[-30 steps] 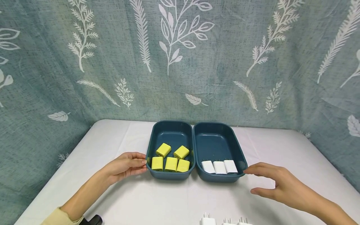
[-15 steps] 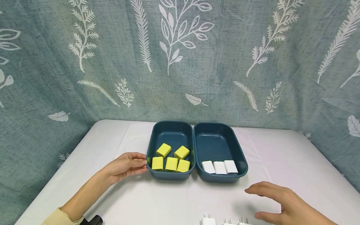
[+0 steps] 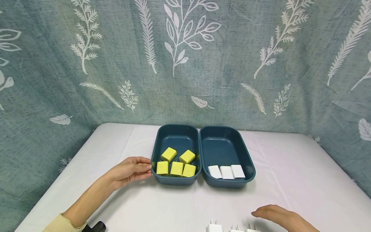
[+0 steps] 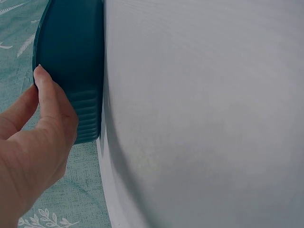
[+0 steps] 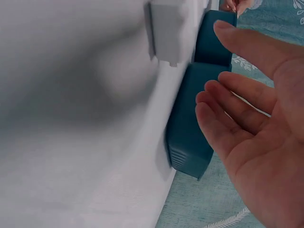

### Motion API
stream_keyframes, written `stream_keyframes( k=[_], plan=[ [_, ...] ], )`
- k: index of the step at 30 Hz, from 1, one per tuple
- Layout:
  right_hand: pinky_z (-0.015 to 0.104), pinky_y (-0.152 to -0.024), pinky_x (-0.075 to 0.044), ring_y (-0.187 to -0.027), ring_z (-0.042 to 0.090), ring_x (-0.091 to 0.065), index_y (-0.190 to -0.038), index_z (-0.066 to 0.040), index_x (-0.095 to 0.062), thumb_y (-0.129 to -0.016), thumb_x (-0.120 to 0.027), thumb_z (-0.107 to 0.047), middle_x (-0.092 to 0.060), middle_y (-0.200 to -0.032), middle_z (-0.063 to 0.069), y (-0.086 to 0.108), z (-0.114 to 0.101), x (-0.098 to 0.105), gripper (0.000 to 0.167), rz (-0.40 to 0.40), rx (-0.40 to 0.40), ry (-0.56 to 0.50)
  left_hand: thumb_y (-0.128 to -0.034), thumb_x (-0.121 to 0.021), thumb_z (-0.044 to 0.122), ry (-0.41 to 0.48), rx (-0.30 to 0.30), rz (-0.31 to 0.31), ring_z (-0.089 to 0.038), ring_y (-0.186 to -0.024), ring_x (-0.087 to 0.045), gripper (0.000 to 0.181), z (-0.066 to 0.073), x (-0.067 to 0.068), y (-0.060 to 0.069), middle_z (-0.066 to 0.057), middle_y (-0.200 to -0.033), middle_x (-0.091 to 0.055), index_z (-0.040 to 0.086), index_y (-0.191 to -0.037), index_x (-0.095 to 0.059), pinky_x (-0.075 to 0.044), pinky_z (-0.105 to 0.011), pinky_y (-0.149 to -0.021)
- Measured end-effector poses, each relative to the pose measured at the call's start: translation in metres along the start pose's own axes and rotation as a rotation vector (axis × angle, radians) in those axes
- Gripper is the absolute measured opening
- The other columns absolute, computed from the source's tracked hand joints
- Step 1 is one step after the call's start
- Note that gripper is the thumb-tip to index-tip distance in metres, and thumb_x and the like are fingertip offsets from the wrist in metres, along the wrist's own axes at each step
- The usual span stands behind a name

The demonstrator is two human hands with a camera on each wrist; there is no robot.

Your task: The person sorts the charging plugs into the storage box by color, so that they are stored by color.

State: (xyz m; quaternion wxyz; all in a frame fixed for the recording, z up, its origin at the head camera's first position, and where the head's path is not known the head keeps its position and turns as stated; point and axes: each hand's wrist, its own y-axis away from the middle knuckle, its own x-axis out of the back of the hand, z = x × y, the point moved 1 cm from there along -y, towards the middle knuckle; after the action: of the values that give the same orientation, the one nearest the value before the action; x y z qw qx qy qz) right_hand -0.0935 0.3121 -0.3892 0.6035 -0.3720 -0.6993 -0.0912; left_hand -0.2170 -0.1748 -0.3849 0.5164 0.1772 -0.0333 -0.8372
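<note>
On the white table stand two dark blue bins side by side. My left hand [image 3: 130, 170] pinches the left rim of the left bin [image 3: 175, 181]; in the left wrist view, its fingertips [image 4: 42, 76] lie on the bin's edge. Several yellow charger plugs [image 3: 176, 169] lie in that bin. Three white charger plugs [image 3: 226, 172] lie along the near side of the right bin [image 3: 227, 184]. My right hand [image 3: 282, 216] hovers at the near right, holding nothing, thumb and fingers apart. Beside it, more white charger plugs [image 3: 214, 227] stand prongs up, cut off by the frame's lower edge.
A green-blue curtain [image 3: 185, 64] with white leaf prints hangs behind and beside the white-covered table [image 3: 162, 209]. A black object [image 3: 98, 227] shows by my left sleeve [image 3: 64, 224]. In the right wrist view, a blurred white plug [image 5: 167, 33] is close by.
My right hand has left the right bin's near right corner and come down toward the near edge, beside the standing white plugs. My left hand and both bins have stayed put.
</note>
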Motion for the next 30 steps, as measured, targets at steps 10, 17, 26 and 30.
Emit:
stream_keyframes(
  k=[10, 17, 26, 30],
  plan=[
    [0.02, -0.069, -0.056, -0.098, 0.003, -0.059, -0.12, -0.019, -0.068, -0.09, -0.073, -0.041, -0.061, -0.114, -0.013, 0.007, 0.004, -0.021, 0.038, -0.189, -0.207, -0.077, -0.0972, -0.057, -0.003, -0.004, 0.003, 0.002, -0.02, -0.092, -0.068, 0.04, 0.0, 0.0, -0.001, -0.015, -0.1, -0.06, -0.018, -0.129, -0.038, -0.057, -0.03, -0.09],
    [0.012, -0.068, -0.053, -0.087, 0.0, -0.061, -0.11, -0.025, -0.07, -0.082, -0.082, -0.035, -0.062, -0.105, -0.02, 0.005, -0.017, -0.027, 0.032, 0.057, -0.142, -0.048, -0.0971, -0.057, -0.003, -0.006, 0.001, -0.005, -0.02, -0.093, -0.068, 0.038, 0.001, 0.0, 0.0, -0.014, -0.1, -0.061, -0.018, -0.127, -0.039, -0.057, -0.03, -0.09],
    [0.006, -0.073, -0.05, -0.087, 0.002, -0.061, -0.105, -0.016, -0.073, -0.082, -0.083, -0.036, -0.066, -0.103, -0.014, -0.006, -0.022, -0.033, 0.031, 0.179, 0.172, 0.063, -0.0967, -0.057, -0.003, 0.0, 0.002, -0.003, -0.02, -0.092, -0.068, 0.036, 0.002, 0.0, 0.0, -0.014, -0.098, -0.061, -0.017, -0.125, -0.04, -0.057, -0.03, -0.09],
    [0.008, -0.074, -0.051, -0.088, 0.005, -0.062, -0.106, -0.017, -0.073, -0.084, -0.082, -0.033, -0.067, -0.105, -0.011, -0.007, -0.019, -0.034, 0.029, 0.197, 0.249, 0.063, -0.0968, -0.057, -0.003, -0.001, 0.004, 0.002, -0.02, -0.092, -0.068, 0.039, 0.001, 0.0, 0.0, -0.014, -0.099, -0.06, -0.018, -0.127, -0.038, -0.057, -0.03, -0.09]
  ],
)
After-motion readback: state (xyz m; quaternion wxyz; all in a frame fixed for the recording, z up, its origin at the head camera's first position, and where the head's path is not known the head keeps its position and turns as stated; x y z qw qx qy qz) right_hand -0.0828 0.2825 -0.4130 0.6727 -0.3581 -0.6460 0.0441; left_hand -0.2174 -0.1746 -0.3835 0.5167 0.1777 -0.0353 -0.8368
